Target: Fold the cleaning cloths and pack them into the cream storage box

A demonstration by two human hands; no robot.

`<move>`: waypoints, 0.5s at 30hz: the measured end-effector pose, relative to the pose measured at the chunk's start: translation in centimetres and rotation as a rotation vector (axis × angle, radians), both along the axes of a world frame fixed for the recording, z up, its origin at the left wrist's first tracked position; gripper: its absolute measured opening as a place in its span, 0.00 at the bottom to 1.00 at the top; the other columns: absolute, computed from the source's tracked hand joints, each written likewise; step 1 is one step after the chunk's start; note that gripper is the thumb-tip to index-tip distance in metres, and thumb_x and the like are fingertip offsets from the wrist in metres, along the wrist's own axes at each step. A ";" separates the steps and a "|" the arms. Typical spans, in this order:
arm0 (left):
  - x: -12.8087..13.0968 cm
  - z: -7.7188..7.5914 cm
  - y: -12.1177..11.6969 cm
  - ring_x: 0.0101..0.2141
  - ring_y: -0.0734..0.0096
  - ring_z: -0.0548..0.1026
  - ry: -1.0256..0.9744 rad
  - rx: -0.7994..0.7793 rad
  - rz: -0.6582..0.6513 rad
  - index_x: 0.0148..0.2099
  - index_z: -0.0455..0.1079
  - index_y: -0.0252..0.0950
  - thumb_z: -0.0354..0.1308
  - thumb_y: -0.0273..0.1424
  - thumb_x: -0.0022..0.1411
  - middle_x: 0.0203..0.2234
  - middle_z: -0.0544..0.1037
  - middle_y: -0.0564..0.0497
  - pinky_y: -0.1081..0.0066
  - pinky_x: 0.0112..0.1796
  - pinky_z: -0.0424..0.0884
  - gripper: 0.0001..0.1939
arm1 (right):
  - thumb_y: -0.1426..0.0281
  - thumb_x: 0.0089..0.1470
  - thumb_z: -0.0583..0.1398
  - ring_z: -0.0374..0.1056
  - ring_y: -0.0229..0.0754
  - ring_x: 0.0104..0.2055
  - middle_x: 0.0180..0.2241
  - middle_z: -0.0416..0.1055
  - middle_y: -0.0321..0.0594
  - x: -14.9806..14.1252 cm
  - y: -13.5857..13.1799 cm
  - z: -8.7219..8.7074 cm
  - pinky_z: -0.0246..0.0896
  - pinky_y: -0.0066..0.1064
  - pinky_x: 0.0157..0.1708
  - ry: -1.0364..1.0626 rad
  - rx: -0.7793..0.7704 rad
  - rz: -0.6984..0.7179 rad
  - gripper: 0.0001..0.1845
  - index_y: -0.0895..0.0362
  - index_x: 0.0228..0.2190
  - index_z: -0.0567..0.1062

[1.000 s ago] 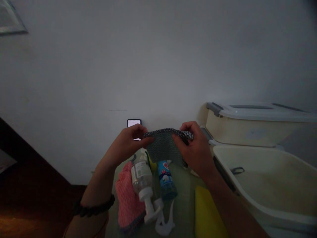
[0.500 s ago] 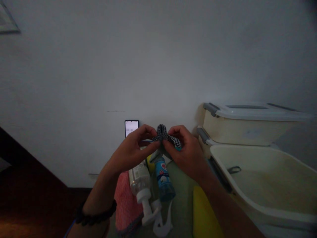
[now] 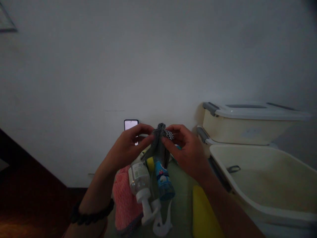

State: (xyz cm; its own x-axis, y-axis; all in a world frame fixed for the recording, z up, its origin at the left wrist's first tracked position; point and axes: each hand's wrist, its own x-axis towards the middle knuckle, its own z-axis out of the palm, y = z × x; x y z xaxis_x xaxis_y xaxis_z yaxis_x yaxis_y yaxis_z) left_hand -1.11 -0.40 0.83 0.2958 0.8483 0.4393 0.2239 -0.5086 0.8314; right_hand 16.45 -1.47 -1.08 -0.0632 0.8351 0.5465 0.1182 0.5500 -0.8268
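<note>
A grey cloth with a black-and-white checked pattern [image 3: 161,145] is bunched upright in front of the wall, its lower part hanging down. My left hand [image 3: 133,142] pinches its left side between thumb and fingers. From the other side my right hand [image 3: 184,145] grips the gathered folds, thumb in front. Just below lie a clear pump bottle [image 3: 139,175] with a white pump head and a blue bottle [image 3: 164,183] with a printed label. A lit phone [image 3: 130,124] leans behind my left hand, partly hidden by it.
A pink towel [image 3: 125,198] lies left of the bottles, a yellow item [image 3: 204,211] by my right forearm. White spray head [image 3: 162,226] at the front. An open cream bin [image 3: 267,178] and a lidded cream box [image 3: 237,129] stand at right, against the wall [image 3: 158,59].
The cloth's grey lower part now hangs further down below my hands, over the top of the blue bottle. My fingers have shifted on the gathered folds. The bottles and bins stay put.
</note>
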 end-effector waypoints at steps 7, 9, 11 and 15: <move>-0.5 -0.2 0.8 0.24 0.78 0.66 -0.427 -0.289 0.194 0.34 0.67 0.36 0.53 0.31 0.59 0.22 0.68 0.57 0.79 0.25 0.64 0.05 | 0.71 0.42 0.64 0.66 0.32 0.31 0.31 0.71 0.32 0.9 0.4 1.1 0.61 0.24 0.30 0.438 -0.248 0.139 0.16 0.56 0.37 0.71; -0.7 -0.3 0.8 0.25 0.78 0.68 -0.473 -0.375 0.140 0.34 0.68 0.35 0.54 0.35 0.60 0.24 0.70 0.56 0.78 0.27 0.66 0.08 | 0.72 0.40 0.64 0.65 0.31 0.30 0.30 0.70 0.31 1.1 0.4 1.3 0.59 0.23 0.28 0.517 -0.306 0.165 0.17 0.57 0.36 0.71; -0.8 -0.4 0.5 0.28 0.75 0.71 -0.430 -0.391 0.045 0.37 0.69 0.36 0.57 0.38 0.58 0.27 0.73 0.54 0.76 0.30 0.69 0.11 | 0.72 0.40 0.63 0.64 0.32 0.30 0.30 0.70 0.32 1.1 0.6 1.4 0.59 0.24 0.29 0.516 -0.309 0.161 0.16 0.57 0.36 0.71; -1.0 -0.2 0.2 0.32 0.69 0.75 -0.266 -0.345 -0.024 0.43 0.69 0.37 0.64 0.35 0.53 0.33 0.77 0.51 0.72 0.34 0.71 0.15 | 0.71 0.42 0.60 0.65 0.38 0.35 0.33 0.69 0.36 1.3 0.9 0.8 0.62 0.33 0.36 0.362 -0.255 0.025 0.18 0.56 0.39 0.69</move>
